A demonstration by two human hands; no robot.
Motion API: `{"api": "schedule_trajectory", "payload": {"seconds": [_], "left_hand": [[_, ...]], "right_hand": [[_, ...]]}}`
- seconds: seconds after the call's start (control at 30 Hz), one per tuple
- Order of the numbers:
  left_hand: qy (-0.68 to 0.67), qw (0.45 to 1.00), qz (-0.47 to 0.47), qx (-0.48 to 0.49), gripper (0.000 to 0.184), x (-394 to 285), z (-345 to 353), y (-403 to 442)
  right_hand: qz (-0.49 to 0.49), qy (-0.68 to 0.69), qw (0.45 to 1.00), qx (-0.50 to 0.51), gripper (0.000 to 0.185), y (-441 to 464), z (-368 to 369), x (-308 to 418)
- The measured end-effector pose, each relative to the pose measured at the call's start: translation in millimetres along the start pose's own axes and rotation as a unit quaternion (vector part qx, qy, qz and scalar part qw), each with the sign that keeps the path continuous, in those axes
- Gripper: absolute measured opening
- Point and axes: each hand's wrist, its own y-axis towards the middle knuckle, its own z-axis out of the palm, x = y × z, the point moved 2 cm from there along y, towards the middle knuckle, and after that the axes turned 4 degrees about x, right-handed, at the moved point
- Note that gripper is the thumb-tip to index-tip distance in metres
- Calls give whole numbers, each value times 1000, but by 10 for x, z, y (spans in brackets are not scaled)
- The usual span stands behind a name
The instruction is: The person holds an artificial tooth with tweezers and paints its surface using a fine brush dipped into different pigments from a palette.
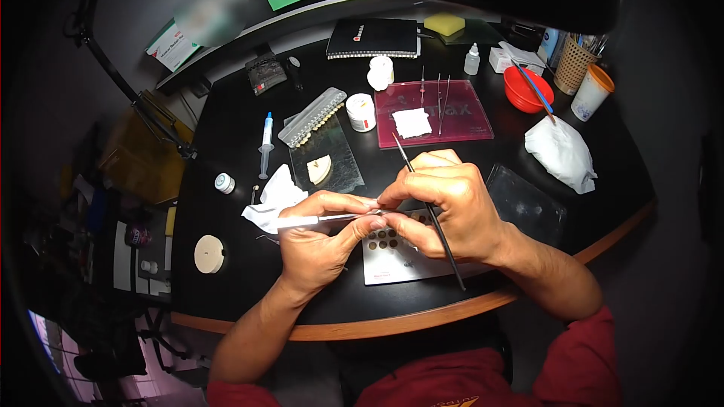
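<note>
My left hand (313,252) is closed on a slim tool with a white handle (296,222) and a thin metal shaft pointing right. In my right hand (464,196) a thin dark-handled brush (446,249) lies slanted between the fingers. The fingertips of both hands meet at the end of the metal shaft; whatever small piece is pinched there is too hidden to make out. Beneath them lies a white palette plate (381,271) with rows of small round brown spots. A crumpled white tissue (283,192) lies just beyond my left hand.
Farther back are a cream dental model piece (320,170), a shade guide (313,117), a syringe (267,143), a white jar (361,112) and a maroon tray (471,117) with thin instruments. To the right stand a red bowl (520,94) and a wrapped white bundle (562,154).
</note>
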Motion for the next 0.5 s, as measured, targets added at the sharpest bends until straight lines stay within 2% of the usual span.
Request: {"api": "schedule_trajectory", "payload": {"seconds": [0.03, 0.13, 0.2, 0.27, 0.3, 0.43, 0.47, 0.5], "left_hand": [[-38, 999, -27, -5, 24, 9, 9, -4], [0, 987, -139, 82, 54, -97, -85, 53], [63, 957, -205, 194, 87, -237, -273, 120], [99, 929, -210, 290, 101, -311, -503, 137], [81, 927, -219, 294, 109, -321, -579, 143], [108, 948, -136, 268, 120, -518, -869, 210], [112, 965, -156, 182, 129, -587, -839, 173], [203, 955, -112, 186, 122, -626, -773, 196]], "right_hand": [[2, -6, 1000, -1, 22, -20, 0, -13], [-6, -21, 1000, -11, 24, -65, 1, -64], [-11, -31, 999, -10, 24, -86, -31, -95], [-8, -37, 999, -2, 24, -109, -65, -107], [-7, -43, 999, -1, 24, -117, -80, -105], [-37, -84, 996, -8, 26, -151, -69, -134], [-42, -97, 994, -1, 26, -159, -70, -123], [-48, -113, 992, 6, 26, -157, -73, -109]]}}
